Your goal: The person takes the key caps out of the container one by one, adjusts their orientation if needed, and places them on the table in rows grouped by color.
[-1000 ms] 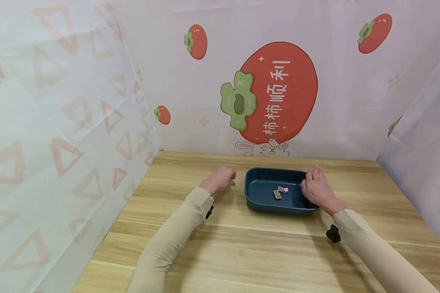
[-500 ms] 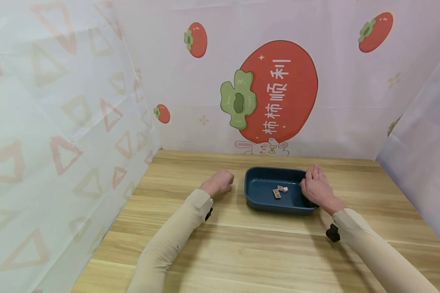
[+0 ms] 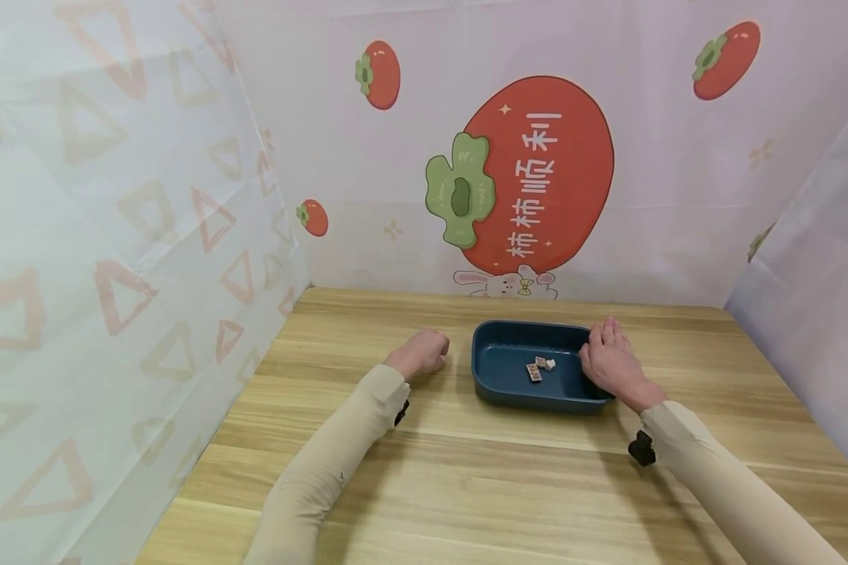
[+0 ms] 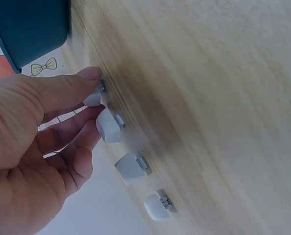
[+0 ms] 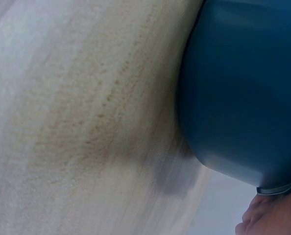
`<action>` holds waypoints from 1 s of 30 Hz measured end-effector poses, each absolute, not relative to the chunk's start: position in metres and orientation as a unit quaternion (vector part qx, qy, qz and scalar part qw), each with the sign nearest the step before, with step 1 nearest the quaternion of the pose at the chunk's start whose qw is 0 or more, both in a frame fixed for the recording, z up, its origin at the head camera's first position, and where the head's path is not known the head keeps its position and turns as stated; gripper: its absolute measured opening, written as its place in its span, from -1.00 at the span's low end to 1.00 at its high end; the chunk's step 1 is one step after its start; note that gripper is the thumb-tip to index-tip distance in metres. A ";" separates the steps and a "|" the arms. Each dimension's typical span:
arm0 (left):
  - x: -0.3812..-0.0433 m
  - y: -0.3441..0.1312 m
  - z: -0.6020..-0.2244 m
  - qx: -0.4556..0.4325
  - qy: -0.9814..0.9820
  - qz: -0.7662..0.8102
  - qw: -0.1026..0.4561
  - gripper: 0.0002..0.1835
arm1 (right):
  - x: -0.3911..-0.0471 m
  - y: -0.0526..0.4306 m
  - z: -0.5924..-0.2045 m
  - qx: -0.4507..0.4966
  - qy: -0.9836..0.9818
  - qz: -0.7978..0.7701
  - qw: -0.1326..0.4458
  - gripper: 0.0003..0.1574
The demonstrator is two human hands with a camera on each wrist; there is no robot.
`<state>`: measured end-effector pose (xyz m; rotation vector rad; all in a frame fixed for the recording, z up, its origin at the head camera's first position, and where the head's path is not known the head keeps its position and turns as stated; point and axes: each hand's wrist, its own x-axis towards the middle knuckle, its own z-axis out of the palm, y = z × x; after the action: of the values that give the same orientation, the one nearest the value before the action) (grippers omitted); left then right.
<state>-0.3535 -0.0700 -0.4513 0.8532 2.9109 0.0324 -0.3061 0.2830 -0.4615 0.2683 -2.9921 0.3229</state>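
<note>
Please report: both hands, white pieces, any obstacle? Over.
Left hand curled round end one of four white pieces. Right hand on blue box's rim. No obstruction visible.

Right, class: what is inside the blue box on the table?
The blue box holds a small cluster of pale pieces, seemingly three, some with dark marks, lying on its floor. The right hand covers part of its right end; whatever lies behind that hand cannot be seen.

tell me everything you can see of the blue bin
The bin is a low, open-topped rectangular box, dark teal-blue, with rounded corners, a thin rim and smooth walls that look like plastic. It stands upright on the wooden table, with a few small pale pieces on its floor. The right hand touches its right end.
</note>
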 end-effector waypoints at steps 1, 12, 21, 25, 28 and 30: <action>-0.353 -0.071 -0.451 0.280 0.958 0.013 0.055 -0.88 | -0.306 0.283 -0.461 0.089 -0.989 0.105 0.061 -0.30; -0.358 -0.072 -0.441 0.287 0.955 0.072 0.025 -0.71 | -0.306 0.283 -0.459 0.091 -0.989 0.106 0.053 -0.30; -0.357 -0.063 -0.427 0.289 0.953 0.091 0.006 -0.77 | -0.306 0.284 -0.462 0.097 -0.988 0.104 0.059 -0.30; -0.356 -0.057 -0.423 0.290 0.953 0.092 -0.004 -0.76 | -0.305 0.283 -0.461 0.094 -0.988 0.108 0.060 -0.30; -0.356 -0.051 -0.421 0.286 0.953 0.101 -0.017 -0.76 | -0.304 0.283 -0.460 0.091 -0.988 0.106 0.062 -0.31; -0.356 -0.047 -0.419 0.280 0.954 0.103 -0.026 -0.77 | -0.304 0.282 -0.459 0.091 -0.988 0.107 0.061 -0.31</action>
<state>-0.3558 -0.0471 -0.4194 0.8936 3.0491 0.3281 -0.3045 0.2822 -0.4594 0.2752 -2.9901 0.3240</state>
